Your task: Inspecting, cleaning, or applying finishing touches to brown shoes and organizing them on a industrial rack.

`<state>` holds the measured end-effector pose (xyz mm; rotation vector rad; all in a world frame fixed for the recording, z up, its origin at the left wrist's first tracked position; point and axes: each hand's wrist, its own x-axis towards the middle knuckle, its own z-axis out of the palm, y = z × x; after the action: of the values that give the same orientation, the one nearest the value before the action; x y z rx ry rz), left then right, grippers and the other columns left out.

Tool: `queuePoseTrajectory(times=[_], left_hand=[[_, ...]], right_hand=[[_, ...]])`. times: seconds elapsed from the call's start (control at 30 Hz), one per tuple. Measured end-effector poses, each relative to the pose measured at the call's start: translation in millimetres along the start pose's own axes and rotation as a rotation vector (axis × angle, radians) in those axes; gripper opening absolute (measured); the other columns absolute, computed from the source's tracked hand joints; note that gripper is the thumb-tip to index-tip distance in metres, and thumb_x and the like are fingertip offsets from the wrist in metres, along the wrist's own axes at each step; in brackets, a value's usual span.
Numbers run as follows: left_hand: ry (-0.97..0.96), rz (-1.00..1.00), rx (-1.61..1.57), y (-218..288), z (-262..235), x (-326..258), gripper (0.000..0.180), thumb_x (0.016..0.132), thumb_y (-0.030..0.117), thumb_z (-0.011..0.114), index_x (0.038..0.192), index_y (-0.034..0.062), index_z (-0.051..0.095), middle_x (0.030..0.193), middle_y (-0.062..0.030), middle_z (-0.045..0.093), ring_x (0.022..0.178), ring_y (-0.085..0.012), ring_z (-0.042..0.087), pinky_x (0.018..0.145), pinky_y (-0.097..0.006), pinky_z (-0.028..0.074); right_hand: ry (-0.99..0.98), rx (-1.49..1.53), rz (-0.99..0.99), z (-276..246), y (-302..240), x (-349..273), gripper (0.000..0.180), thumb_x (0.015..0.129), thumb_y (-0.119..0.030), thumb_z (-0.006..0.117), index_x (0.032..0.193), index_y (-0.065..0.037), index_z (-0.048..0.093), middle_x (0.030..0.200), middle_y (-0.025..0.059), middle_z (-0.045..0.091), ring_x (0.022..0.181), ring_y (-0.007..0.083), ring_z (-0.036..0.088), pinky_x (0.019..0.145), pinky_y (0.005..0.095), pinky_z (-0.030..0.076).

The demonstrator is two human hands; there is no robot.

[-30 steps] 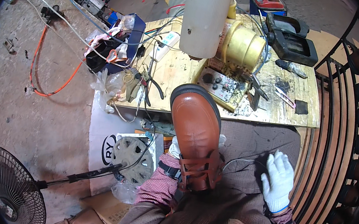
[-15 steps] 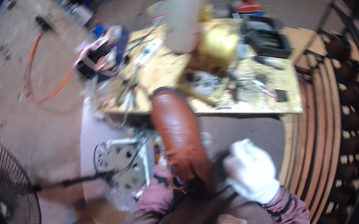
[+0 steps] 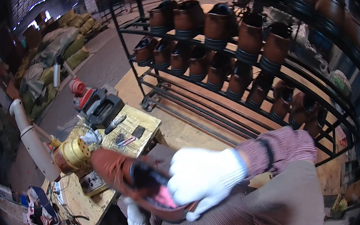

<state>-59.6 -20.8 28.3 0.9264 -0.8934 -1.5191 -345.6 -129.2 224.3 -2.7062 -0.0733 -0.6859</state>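
A brown leather lace-up shoe lies tilted across my lap, its toe toward the bench and its opening facing up. Something pink, perhaps the insole, shows inside it. My right hand, in a white knitted glove, grips the heel end, with its fingers at the opening and the thumb low by the heel. Beneath the shoe, my left hand, also gloved, holds it from the underside; most of its fingers are hidden by the shoe.
A black metal rack with rows of brown shoes stands ahead. At the left is a wooden bench bearing a yellow lamp-like fixture, a black tray, a knife-like tool and pliers.
My view has swung right toward the rack. The shoe has turned from toe-away to toe-left with its opening up. My right hand has come from beside the shoe onto its heel.
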Motion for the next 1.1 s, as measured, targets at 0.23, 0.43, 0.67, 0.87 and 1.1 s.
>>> queuePoseTrajectory(times=[0.23,0.43,0.67,0.87,1.1], left_hand=[[-0.209,0.028,-0.052,12,65,30,0.090,0.098,0.060,0.061,0.162,0.0037,0.031,0.143,-0.0258,0.056,0.125,-0.0346,0.061,0.110,-0.051,0.047],[-0.187,0.004,-0.021,7,71,48,0.085,0.102,0.060,0.054,0.161,0.0024,0.033,0.142,-0.0242,0.057,0.125,-0.0331,0.060,0.107,-0.048,0.049],[-0.232,0.013,0.076,10,87,65,0.094,0.099,0.072,0.048,0.161,0.0040,0.031,0.138,-0.0255,0.059,0.119,-0.0334,0.063,0.102,-0.048,0.052],[-0.097,-0.098,0.053,12,83,61,0.086,0.100,0.060,0.056,0.161,0.0039,0.035,0.138,-0.0276,0.058,0.118,-0.0333,0.063,0.102,-0.045,0.051],[-0.118,-0.096,-0.004,7,89,61,0.095,0.099,0.067,0.054,0.161,-0.0001,0.028,0.138,-0.0244,0.059,0.116,-0.0325,0.063,0.103,-0.047,0.050]], right_hand=[[0.199,-0.734,0.692,-141,-136,-48,0.044,0.075,-0.048,0.086,0.076,-0.006,0.073,0.059,0.0110,0.059,0.054,0.0303,0.063,0.052,0.0375,0.046],[0.221,-1.325,1.212,-208,-109,-179,0.053,0.083,-0.056,0.073,0.084,-0.003,0.074,0.073,0.0192,0.066,0.073,0.0385,0.069,0.064,0.0434,0.054],[0.446,-1.702,1.029,-228,-96,-250,0.052,0.089,-0.043,0.071,0.130,-0.011,0.070,0.122,0.0135,0.072,0.114,0.0332,0.068,0.101,0.0422,0.053],[0.713,-2.480,0.720,-368,-133,-229,0.056,0.085,-0.036,0.077,0.138,-0.020,0.067,0.141,0.0222,0.062,0.132,0.0278,0.058,0.112,0.0385,0.043],[0.576,-2.027,1.492,-412,-170,-258,0.056,0.098,-0.058,0.054,0.102,-0.005,0.068,0.105,0.0244,0.069,0.100,0.0468,0.064,0.088,0.0504,0.049]])
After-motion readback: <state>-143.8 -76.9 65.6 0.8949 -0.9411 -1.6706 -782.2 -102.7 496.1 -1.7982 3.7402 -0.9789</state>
